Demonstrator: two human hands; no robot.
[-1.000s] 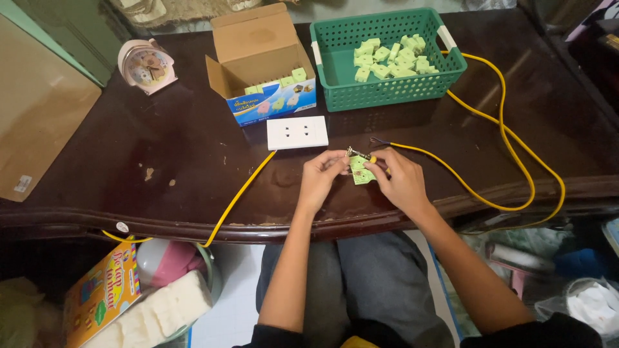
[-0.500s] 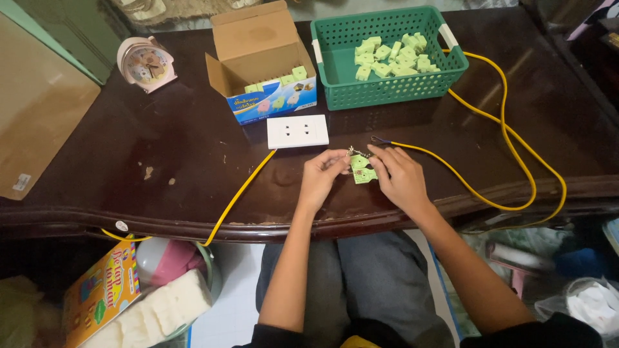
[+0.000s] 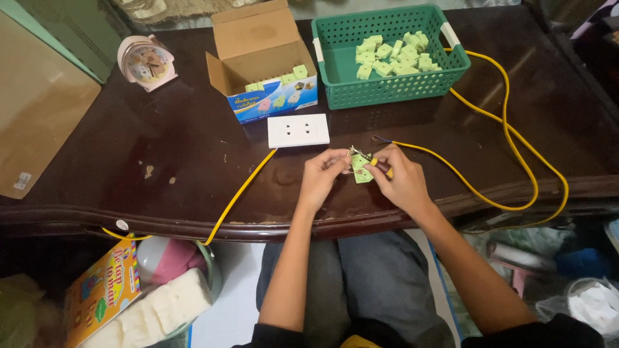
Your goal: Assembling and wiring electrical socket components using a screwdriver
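Observation:
My left hand (image 3: 320, 178) pinches a small pale green socket part (image 3: 361, 169) just above the dark wooden table (image 3: 193, 167) near its front edge. My right hand (image 3: 403, 182) grips a small screwdriver (image 3: 369, 159) with a yellow and dark handle, its metal tip pointing left onto the green part. A yellow cable (image 3: 516, 161) ends right beside my right hand. A white double wall socket plate (image 3: 298, 130) lies flat just beyond my hands, with another yellow cable (image 3: 238, 193) running from it over the table edge.
A green plastic basket (image 3: 335, 71) at the back holds several pale green parts. Left of it stands an open cardboard box (image 3: 258, 45) with more of them. A pink alarm clock (image 3: 145, 63) sits at the back left. A large cardboard sheet (image 3: 32, 109) leans at the left.
My hands stay in the same spot by the green part; the screwdriver and fingers have shifted only slightly.

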